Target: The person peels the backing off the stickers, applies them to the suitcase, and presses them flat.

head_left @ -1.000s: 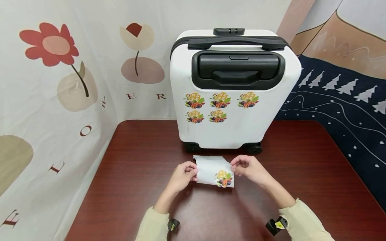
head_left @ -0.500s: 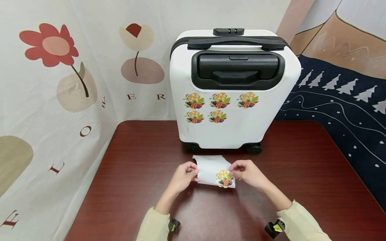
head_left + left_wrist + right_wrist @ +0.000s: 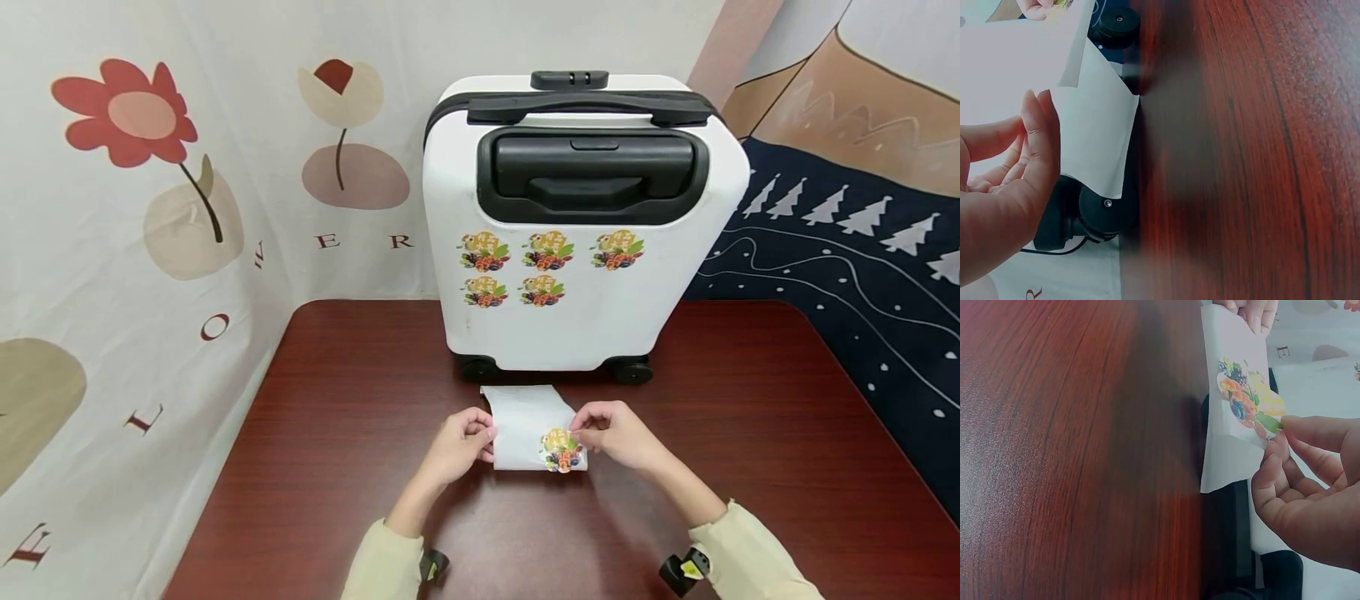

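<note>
A white sheet of sticker backing paper (image 3: pixel 517 437) is held up in front of the suitcase, its far part bent back. My left hand (image 3: pixel 456 446) pinches its left edge between thumb and fingers. On the sheet's lower right corner is a fruit-pattern sticker (image 3: pixel 561 452). With thumb and index finger my right hand (image 3: pixel 617 433) pinches the sticker's right edge. The right wrist view shows the sticker (image 3: pixel 1244 403) still against the paper (image 3: pixel 1229 464) over most of its area, its green-leaf edge at my fingertips.
A white suitcase (image 3: pixel 592 321) with black handles stands upright at the back of the brown table (image 3: pixel 345 433). Several matching fruit stickers are on its front, three in an upper row (image 3: pixel 548 251) and two in a lower row (image 3: pixel 542 291). Printed cloth (image 3: pixel 247 125) hangs behind.
My right hand has moved slightly left, from the paper's edge to the sticker's edge, and pinches it. The paper's near edge has tipped a little toward me. The suitcase has not moved.
</note>
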A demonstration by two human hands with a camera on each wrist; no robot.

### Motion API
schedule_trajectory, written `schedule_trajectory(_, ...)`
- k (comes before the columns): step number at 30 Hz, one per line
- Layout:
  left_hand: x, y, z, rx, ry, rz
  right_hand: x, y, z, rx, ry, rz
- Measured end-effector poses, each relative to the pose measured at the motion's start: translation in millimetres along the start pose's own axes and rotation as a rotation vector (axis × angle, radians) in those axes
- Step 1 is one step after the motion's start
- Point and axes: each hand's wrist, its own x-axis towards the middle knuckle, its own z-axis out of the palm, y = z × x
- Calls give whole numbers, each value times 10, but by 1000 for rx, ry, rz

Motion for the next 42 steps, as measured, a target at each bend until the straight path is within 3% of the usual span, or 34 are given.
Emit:
schedule_trajectory(4,-29,56,15,6,0,-1,5,23,4,4,0,-11)
schedule_trajectory(10,-6,12,15,14,7,-3,6,38,7,18,-7,-19)
schedule_trajectory(17,105,-262,-6,9,21,-11,7,52,5,26,-17,-31)
schedule_trajectory(28,82,-255,-37,42,7,-64,13,40,3,19,-47,-28)
schedule_trajectory(42,28,-350,-80,33,-45,-123,13,78,-24,0,-70,20)
